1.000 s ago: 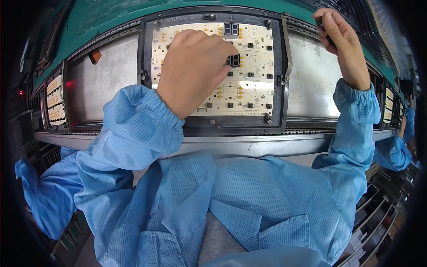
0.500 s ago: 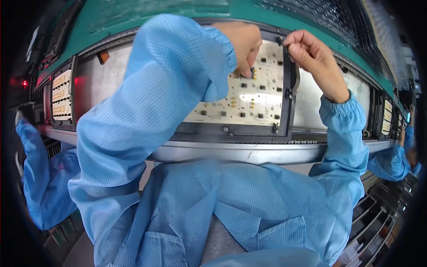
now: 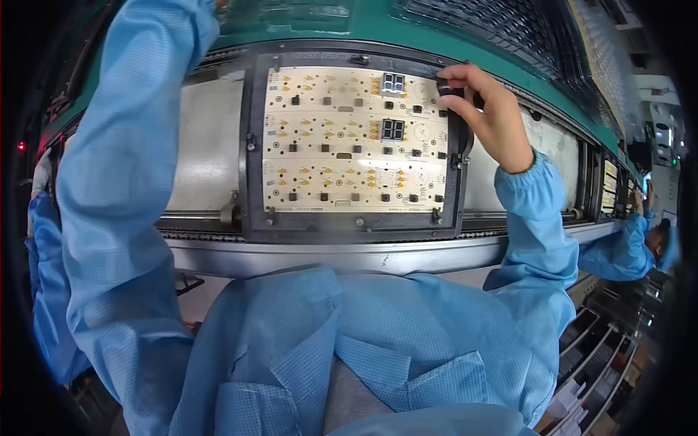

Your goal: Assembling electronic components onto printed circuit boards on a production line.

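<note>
My right hand [image 3: 494, 120] is closed on a small black part [image 3: 452, 88], thumb on its near side, forefinger on its far side, at the far right corner of the frame [image 3: 253, 185]. Whether the part touches the frame or hangs just above it, I cannot tell. My left hand [image 3: 220, 3] is only a sliver at the top of the view, beyond the frame's far edge, so I cannot tell what its grip is doing.

The panel [image 3: 327, 161] lies inside the frame, with a far display [image 3: 393, 84] toward its far edge, a middle display [image 3: 392, 130] nearer me, and bare pads [image 3: 386, 178] in line with them toward the near edge. A printed circle [image 3: 422, 132] sits right of the middle display.

To handle this well, I want the pinch light and on the part's sides, leaving its underside free. With my wrist out past the frame's right edge, my knuckles clear both displays, which I judge worth holding to. A black switch [image 3: 416, 110] sits close by, so lifting seems safer than sliding. Leaning on the frame could jog the panel.
</note>
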A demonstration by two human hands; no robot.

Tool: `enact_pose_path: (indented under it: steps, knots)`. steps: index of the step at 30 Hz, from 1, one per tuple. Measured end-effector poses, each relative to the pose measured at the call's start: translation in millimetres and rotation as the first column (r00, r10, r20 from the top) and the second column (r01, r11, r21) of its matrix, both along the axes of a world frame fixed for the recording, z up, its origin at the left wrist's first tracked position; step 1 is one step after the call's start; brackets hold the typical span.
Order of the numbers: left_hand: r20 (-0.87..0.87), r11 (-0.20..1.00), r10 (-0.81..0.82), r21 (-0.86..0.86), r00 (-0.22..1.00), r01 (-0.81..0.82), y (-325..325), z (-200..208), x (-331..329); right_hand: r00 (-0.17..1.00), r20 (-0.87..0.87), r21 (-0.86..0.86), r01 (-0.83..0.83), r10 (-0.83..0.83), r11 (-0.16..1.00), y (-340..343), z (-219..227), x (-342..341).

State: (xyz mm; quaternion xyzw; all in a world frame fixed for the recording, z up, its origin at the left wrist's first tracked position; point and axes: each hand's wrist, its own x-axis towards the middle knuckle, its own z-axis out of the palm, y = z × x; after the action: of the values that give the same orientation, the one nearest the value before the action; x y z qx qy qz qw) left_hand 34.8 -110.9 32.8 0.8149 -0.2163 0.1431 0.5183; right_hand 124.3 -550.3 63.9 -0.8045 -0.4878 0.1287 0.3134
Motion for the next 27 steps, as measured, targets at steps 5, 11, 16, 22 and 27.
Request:
enact_pose_path:
  steps: [5,11,16,22,27]
  knots:
    - [0.151,0.24,0.671,0.882,0.726,-0.406,-67.2,47.3,20.8,0.967,0.23,-0.075,-0.09,0.105,0.993,-1.2,-1.0,1.6]
    - [0.031,0.97,-0.084,0.233,0.996,0.074,-7.8,34.2,29.1,0.955,0.272,-0.107,-0.094,0.12,0.99,-1.1,7.3,6.2]
    - [0.321,0.214,0.559,0.835,0.764,-0.507,-25.5,16.3,36.4,0.966,0.247,-0.195,-0.024,0.073,0.98,-2.6,10.7,8.2]
    - [-0.046,0.807,0.564,0.243,0.825,-0.538,-137.0,69.6,-15.7,0.96,0.256,-0.229,-0.059,0.118,0.972,-8.7,14.8,9.5]
    - [-0.326,0.94,0.33,0.027,0.886,-0.34,-232.7,60.3,-87.1,0.936,0.289,-0.154,-0.161,0.2,0.975,-2.1,21.4,19.2]
